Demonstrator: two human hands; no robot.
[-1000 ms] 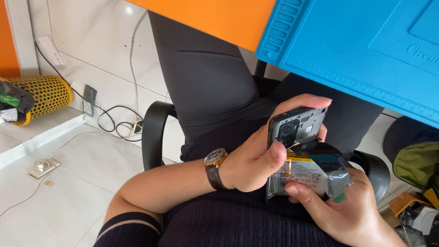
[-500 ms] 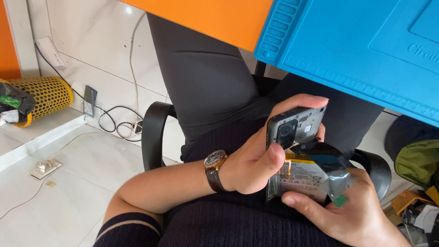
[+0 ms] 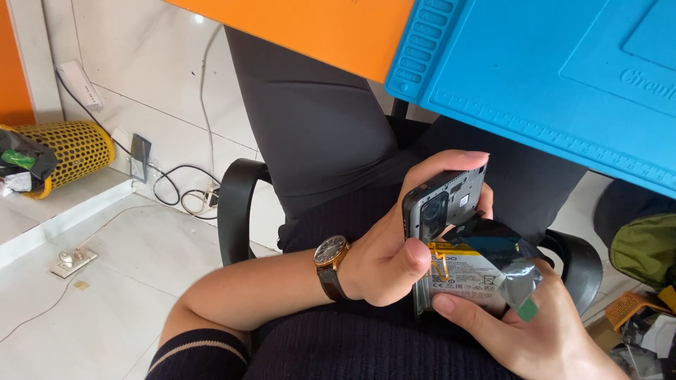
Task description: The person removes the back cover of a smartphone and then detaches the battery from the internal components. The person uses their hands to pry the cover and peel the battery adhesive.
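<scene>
The left hand (image 3: 394,257) grips an opened phone (image 3: 445,204) from its left side, the fingers curling over the top edge and the thumb pressed against the lower left, near the camera module. The phone sits low in the view, at about five o'clock from the centre, held over the person's lap with its back cover off and the grey inner frame facing up. A wristwatch (image 3: 329,253) with a brown strap sits on the left wrist, at nine o'clock from the phone.

The right hand (image 3: 521,331) comes in from the five o'clock corner and holds the battery (image 3: 461,278), a flat pack with a white label and a yellow strip along its top edge, which lies at the lower half of the phone. The right thumb rests on the battery's lower edge, and the fingers close around a crinkled dark foil wrap (image 3: 510,260) at the battery's right side, with a small green tab (image 3: 527,309) sticking out at four o'clock from it.

At twelve to two o'clock a blue silicone work mat (image 3: 549,63) overhangs the orange table (image 3: 310,28). At nine o'clock a yellow perforated bin (image 3: 70,151) lies on a white ledge, and cables (image 3: 183,186) trail over the tiled floor (image 3: 91,309). A black chair armrest (image 3: 236,204) curves beside the left forearm. A green bag (image 3: 644,250) sits at three o'clock.
</scene>
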